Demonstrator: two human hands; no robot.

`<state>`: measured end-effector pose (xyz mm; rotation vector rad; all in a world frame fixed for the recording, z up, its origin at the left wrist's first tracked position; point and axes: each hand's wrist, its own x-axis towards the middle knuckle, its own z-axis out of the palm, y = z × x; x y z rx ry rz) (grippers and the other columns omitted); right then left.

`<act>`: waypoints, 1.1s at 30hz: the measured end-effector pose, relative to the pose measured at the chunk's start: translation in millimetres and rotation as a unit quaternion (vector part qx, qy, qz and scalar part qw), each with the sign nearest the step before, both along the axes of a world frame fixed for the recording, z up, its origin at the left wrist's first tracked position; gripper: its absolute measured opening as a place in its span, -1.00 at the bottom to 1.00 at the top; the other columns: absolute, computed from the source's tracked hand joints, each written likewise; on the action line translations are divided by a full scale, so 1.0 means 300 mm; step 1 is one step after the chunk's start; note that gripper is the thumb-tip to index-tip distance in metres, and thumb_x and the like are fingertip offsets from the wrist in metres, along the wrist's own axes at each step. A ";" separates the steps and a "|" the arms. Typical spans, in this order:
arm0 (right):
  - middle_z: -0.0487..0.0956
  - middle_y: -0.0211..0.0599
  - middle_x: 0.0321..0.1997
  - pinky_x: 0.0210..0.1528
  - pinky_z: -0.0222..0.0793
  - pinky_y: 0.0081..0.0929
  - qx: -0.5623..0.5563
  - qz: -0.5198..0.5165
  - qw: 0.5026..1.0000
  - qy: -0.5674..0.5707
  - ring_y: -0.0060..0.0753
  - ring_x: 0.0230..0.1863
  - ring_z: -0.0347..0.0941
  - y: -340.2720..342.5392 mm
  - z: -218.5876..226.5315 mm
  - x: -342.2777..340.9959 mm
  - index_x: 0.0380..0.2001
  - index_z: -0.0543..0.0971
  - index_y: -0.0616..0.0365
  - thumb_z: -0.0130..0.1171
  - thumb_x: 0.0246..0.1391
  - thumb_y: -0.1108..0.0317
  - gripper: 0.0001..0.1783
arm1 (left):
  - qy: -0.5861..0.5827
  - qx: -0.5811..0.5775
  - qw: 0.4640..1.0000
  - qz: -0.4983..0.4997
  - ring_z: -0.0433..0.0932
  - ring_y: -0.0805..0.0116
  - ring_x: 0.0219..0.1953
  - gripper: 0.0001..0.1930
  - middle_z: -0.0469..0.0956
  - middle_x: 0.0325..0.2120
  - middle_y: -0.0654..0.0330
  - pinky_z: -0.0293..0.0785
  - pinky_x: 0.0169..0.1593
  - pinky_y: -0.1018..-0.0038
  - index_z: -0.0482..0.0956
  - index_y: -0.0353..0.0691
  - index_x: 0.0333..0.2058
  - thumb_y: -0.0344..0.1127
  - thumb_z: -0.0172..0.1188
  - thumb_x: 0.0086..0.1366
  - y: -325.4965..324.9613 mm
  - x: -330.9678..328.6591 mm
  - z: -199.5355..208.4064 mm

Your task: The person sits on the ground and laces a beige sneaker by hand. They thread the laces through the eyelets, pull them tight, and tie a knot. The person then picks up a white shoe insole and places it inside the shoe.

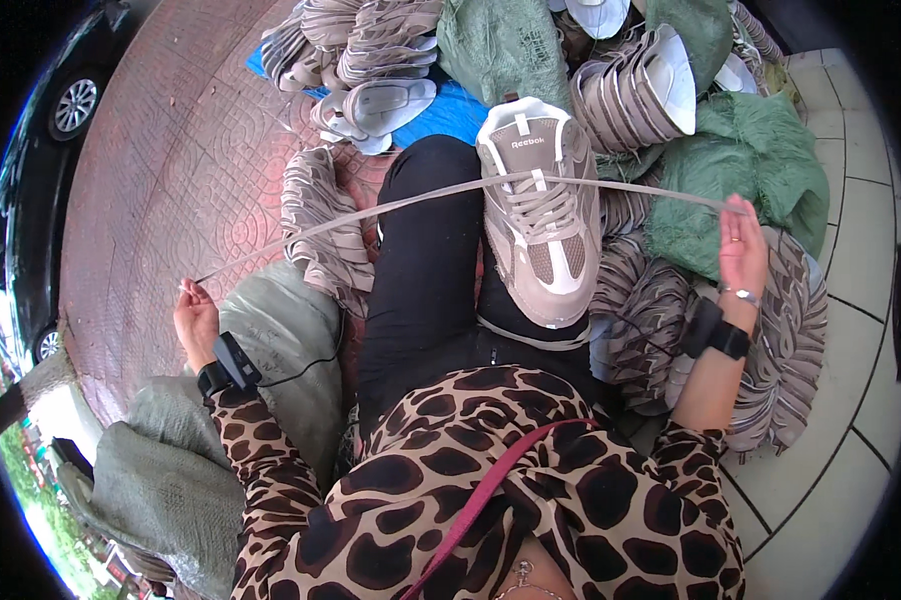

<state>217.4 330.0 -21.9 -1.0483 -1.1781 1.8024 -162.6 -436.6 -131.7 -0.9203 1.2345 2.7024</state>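
Observation:
A beige and white sneaker [540, 225] rests on my right thigh, its toe toward me. Its shoelace [425, 200] runs out to both sides from the upper eyelets, and the lower rows are laced crosswise. Out at the left, my left hand [196, 318] pinches one lace end. My right hand [743, 255] is raised at the right, closed on the other end. Both lengths stretch away from the shoe, nearly taut with a slight bow.
Stacked shoe uppers [325, 225] lie left of my legs, with another bundle [785, 345] at the right. Green woven sacks [740, 175] and a grey-green sack [280, 335] surround me. More uppers [635, 90] sit ahead near a blue sheet [445, 115]. A dark car [60, 150] stands far left.

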 end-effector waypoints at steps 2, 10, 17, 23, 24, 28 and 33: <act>0.51 0.01 0.04 0.01 0.46 -0.43 -0.109 -0.047 0.985 0.127 -0.32 0.00 0.48 0.081 -0.013 0.028 0.06 0.39 0.43 0.06 0.21 0.54 -0.64 | -0.014 -0.010 1.000 0.000 0.59 0.29 -0.29 -0.78 0.56 -0.29 0.04 0.64 -0.16 0.51 0.40 -0.50 -0.15 -0.49 -0.22 0.44 -0.049 0.027 0.009; 0.32 -0.34 -0.47 -0.56 0.07 -0.60 0.017 -0.054 0.996 0.075 -0.59 -0.57 0.12 0.763 0.029 0.586 -0.07 0.41 0.29 0.02 0.28 0.42 -0.79 | -0.062 -0.068 0.995 0.048 0.55 0.20 -0.08 -0.71 0.49 -0.08 -0.05 0.59 0.06 0.41 0.39 -0.54 -0.04 -0.40 0.01 0.39 0.117 0.161 -0.114; 0.57 -0.16 -0.03 -0.40 0.18 -0.71 0.118 0.191 0.971 -0.081 -0.69 -0.49 0.20 0.036 0.158 -0.121 -0.02 0.42 0.22 0.02 0.25 0.45 -0.75 | 0.093 -0.367 0.901 -0.211 0.59 0.42 -0.27 -0.85 0.64 -0.33 0.14 0.49 -0.25 0.60 0.61 -0.33 -0.26 -0.38 0.12 0.34 0.641 0.140 0.112; 0.60 -0.42 -0.28 -0.24 0.32 -0.76 0.124 0.452 0.878 -0.095 -0.73 -0.32 0.43 -0.355 0.144 -0.435 -0.21 0.50 0.21 0.16 0.17 0.46 -0.86 | 0.243 -0.406 0.714 -0.516 0.63 0.37 -0.40 -0.82 0.65 -0.38 0.12 0.56 -0.30 0.42 0.53 -0.31 -0.21 -0.35 0.00 0.41 1.262 0.274 0.340; 0.59 -0.45 -0.31 -0.21 0.34 -0.75 0.141 0.469 0.865 -0.114 -0.72 -0.29 0.45 -0.370 0.135 -0.449 -0.23 0.52 0.22 0.16 0.16 0.46 -0.88 | 0.308 -0.436 0.674 -0.510 0.63 0.36 -0.43 -0.83 0.64 -0.42 0.10 0.55 -0.32 0.42 0.54 -0.31 -0.23 -0.36 0.03 0.39 1.296 0.305 0.319; 0.58 -0.51 -0.38 -0.22 0.35 -0.74 0.218 0.478 0.826 -0.203 -0.74 -0.29 0.46 -0.395 0.115 -0.456 -0.35 0.57 0.25 0.19 0.16 0.43 -0.90 | 0.362 -0.521 0.571 -0.521 0.63 0.09 -0.47 -0.87 0.60 -0.55 0.05 0.52 -0.36 0.31 0.62 -0.21 -0.30 -0.31 0.16 0.27 1.348 0.396 0.321; 0.57 -0.51 -0.40 -0.25 0.32 -0.71 0.206 0.516 0.801 -0.225 -0.75 -0.33 0.40 -0.380 0.133 -0.444 -0.34 0.61 0.29 0.16 0.19 0.36 -0.82 | 0.379 -0.549 0.537 -0.516 0.61 0.02 -0.45 -0.85 0.59 -0.54 0.06 0.52 -0.38 0.19 0.63 -0.08 -0.35 -0.17 0.21 0.22 1.343 0.444 0.347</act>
